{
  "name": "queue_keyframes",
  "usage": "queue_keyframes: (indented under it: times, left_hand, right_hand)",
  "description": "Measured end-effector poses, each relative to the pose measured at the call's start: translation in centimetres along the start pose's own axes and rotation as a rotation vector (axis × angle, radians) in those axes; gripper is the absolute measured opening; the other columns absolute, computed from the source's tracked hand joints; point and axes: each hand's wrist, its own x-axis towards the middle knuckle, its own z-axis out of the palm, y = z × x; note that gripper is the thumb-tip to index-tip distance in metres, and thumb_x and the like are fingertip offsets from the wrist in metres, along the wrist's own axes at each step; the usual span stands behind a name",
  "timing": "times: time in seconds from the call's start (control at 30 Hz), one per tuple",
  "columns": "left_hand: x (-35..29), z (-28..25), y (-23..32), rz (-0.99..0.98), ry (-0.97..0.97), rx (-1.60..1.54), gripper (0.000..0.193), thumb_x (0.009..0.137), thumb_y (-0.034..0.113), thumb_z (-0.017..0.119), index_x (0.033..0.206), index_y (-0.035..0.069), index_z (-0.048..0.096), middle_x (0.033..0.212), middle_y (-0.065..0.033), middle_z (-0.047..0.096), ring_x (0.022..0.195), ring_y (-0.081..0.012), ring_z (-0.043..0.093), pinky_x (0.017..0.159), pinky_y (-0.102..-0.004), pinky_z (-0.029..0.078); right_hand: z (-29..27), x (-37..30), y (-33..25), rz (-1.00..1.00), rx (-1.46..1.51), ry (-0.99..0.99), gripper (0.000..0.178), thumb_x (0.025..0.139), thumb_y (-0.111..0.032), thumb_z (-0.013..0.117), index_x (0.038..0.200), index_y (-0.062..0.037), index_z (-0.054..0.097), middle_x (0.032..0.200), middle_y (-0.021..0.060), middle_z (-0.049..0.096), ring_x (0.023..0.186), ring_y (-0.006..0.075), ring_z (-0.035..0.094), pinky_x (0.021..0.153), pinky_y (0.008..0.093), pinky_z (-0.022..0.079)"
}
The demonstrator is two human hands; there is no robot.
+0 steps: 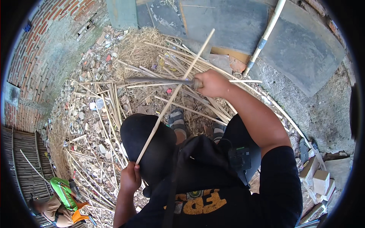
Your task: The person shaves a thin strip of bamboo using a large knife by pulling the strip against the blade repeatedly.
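Observation:
My left hand [130,177] is closed round the lower end of a long, pale bamboo strip [164,114], which slants up and to the right in front of me. My right hand [213,83] grips the wooden handle of a machete [152,80]. Its dark blade points left and crosses the strip's upper half; I cannot tell whether the two touch. Below them, many more bamboo strips [216,108] lie strewn on the ground by my sandalled feet [176,119].
A brick wall [45,34] rises at the left, grey panels [235,22] with a leaning pole [262,43] at the far side. Dry straw [140,41] and rubble cover the ground. Another person [57,209] sits at lower left by a bamboo screen [26,163]. Wooden blocks [321,180] lie right.

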Motion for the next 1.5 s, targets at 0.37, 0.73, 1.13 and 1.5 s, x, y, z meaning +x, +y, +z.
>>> queue_keyframes:
  times: [0.37,0.73,1.13,1.5]
  left_hand:
    - [0.7,-0.7,-1.0,0.038,-0.063,-0.124,0.028,0.106,0.022,0.044,0.092,0.001,0.056,0.066,-0.0219,0.063,0.061,-0.0466,0.062,0.057,-0.0506,0.048]
    - [0.1,0.1,-0.8,-0.014,-0.02,0.015,0.022,0.105,0.021,0.045,0.093,0.005,0.054,0.063,-0.0247,0.06,0.063,-0.0497,0.062,0.054,-0.0564,0.046]
    - [-0.3,0.2,-0.7,-0.014,0.004,0.13,0.024,0.105,0.024,0.045,0.092,0.005,0.054,0.063,-0.024,0.06,0.059,-0.0486,0.061,0.051,-0.0565,0.045]
    - [-0.1,-0.2,0.1,-0.041,0.009,0.212,0.024,0.105,0.026,0.046,0.093,0.006,0.054,0.066,-0.0243,0.063,0.061,-0.0483,0.062,0.054,-0.0574,0.048]
  right_hand:
    - [0.8,-0.3,-1.3,0.004,-0.001,-0.055,0.031,0.075,-0.015,0.07,0.104,-0.0068,0.069,0.084,0.0196,0.069,0.082,0.0395,0.068,0.073,0.0469,0.055]
    - [-1.3,-0.2,-0.4,0.053,0.028,-0.058,0.022,0.075,-0.015,0.07,0.095,-0.0047,0.068,0.083,0.0197,0.069,0.08,0.0392,0.067,0.075,0.046,0.054]
    - [-1.6,-0.2,-1.3,-0.042,0.024,-0.118,0.028,0.074,-0.015,0.07,0.1,-0.0048,0.068,0.081,0.0192,0.068,0.078,0.0398,0.066,0.072,0.0465,0.053]
    - [-1.3,-0.1,-0.1,0.033,-0.001,-0.17,0.027,0.075,-0.013,0.067,0.101,-0.0057,0.071,0.083,0.0203,0.069,0.082,0.0354,0.069,0.076,0.0462,0.054]
